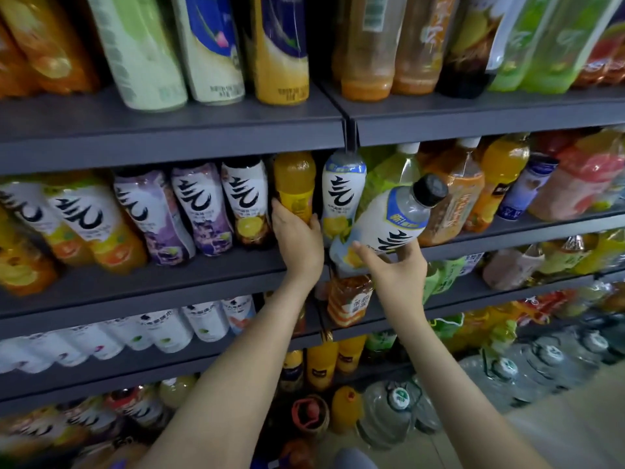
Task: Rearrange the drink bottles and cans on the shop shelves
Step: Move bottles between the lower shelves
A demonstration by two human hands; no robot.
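Observation:
My left hand (297,240) grips the lower part of a yellow juice bottle (295,182) that stands on the middle shelf (169,282). Its thumb and fingers wrap round the bottle's base. My right hand (395,269) holds a white lemon-flavour bottle with a black cap (394,220) in front of the shelf, tilted with its cap up and to the right. A matching white lemon bottle (341,191) stands upright on the shelf just right of the yellow one. To the left stands a row of white and purple bottles of the same brand (196,208).
The top shelf (169,130) carries large bottles of juice and tea. Right of the divider (351,137), orange and green tea bottles (463,191) crowd the middle shelf. Lower shelves hold small white bottles (162,330), and large water jugs (389,414) stand on the floor.

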